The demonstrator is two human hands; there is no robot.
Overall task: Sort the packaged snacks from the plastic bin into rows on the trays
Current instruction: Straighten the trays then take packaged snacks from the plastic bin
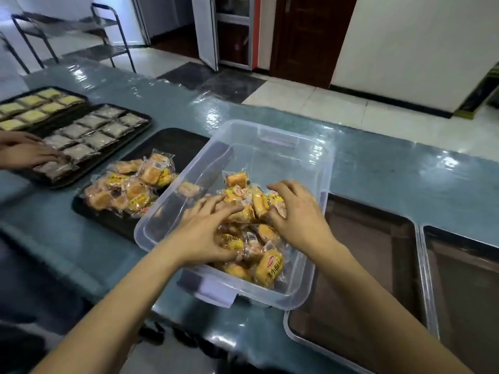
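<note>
A clear plastic bin point(272, 147) stands tilted on the table's middle and holds several yellow packaged snacks point(266, 268). Both my hands are inside it. My left hand point(205, 233) lies over the heap with fingers curled round some packets. My right hand point(297, 211) grips packets at the heap's far side. To the bin's left, a black tray point(178, 143) carries a loose pile of the same yellow snacks point(129, 187).
Two more black trays at the far left hold neat rows: dark packets point(91, 136) and pale yellow packets point(32, 109). Another person's hands point(29, 152) rest on the dark-packet tray. Clear lids or trays point(378, 255) lie on the right of the blue-green table.
</note>
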